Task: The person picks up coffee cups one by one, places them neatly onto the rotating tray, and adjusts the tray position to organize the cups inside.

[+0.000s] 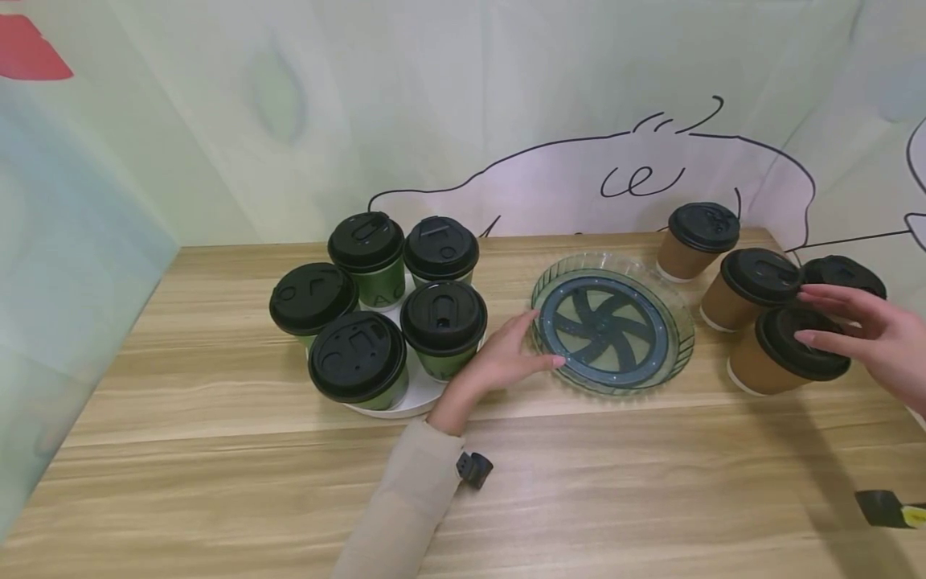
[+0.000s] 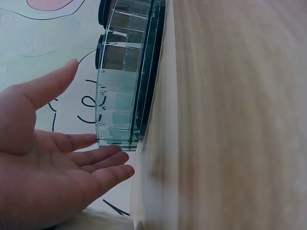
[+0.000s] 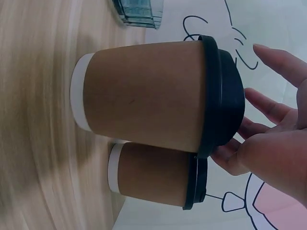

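Note:
A round clear greenish tray (image 1: 680, 354) with a dark pinwheel pattern lies on the table. My left hand (image 1: 506, 354) reaches to its left rim, fingers spread and relaxed; in the left wrist view the fingertips are at the wall of the tray (image 2: 115, 100). On the right, my right hand (image 1: 875, 330) is over the nearest brown paper cup (image 1: 763, 362), which has a black lid (image 3: 223, 96). The right fingers are parted around the lid without gripping it; whether they touch it is hard to tell.
More brown cups with black lids, such as one (image 1: 690, 249) at the back, stand near the right hand. Left of the tray, several green cups (image 1: 441, 362) with black lids stand on a white round plate (image 1: 412, 402). A printed cloth (image 1: 434, 96) hangs behind the table.

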